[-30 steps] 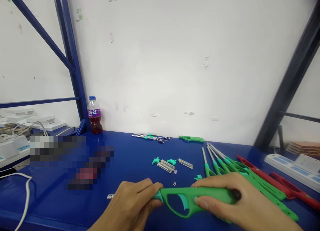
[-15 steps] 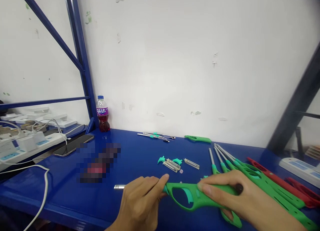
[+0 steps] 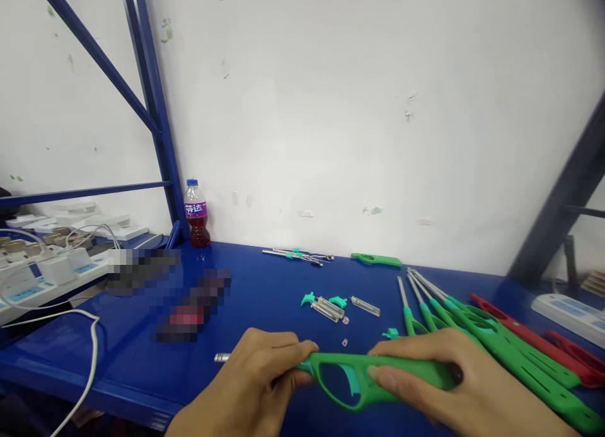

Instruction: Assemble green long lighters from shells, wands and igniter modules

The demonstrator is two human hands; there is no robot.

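A green long-nosed lighter (image 3: pixel 359 377) with a teal trigger lies across both my hands just above the blue bench (image 3: pixel 265 298). My right hand (image 3: pixel 444 386) wraps round its green handle, thumb near the trigger loop. My left hand (image 3: pixel 259 380) is closed on the front end where the metal tube (image 3: pixel 221 358) sticks out to the left. Both hands sit near the bench's front edge.
Several green lighters (image 3: pixel 454 317) and red ones (image 3: pixel 529 342) lie at the right. Small clear tubes and teal triggers (image 3: pixel 331 306) lie mid-bench, metal rods (image 3: pixel 295 255) and a green handle (image 3: pixel 375 259) at the back. A drink bottle (image 3: pixel 196 213) stands by the blue post. Power strips and white cables sit left.
The view has swung to the right and steadied. Both hands keep hold of the green lighter, which has shifted slightly lower and more level.
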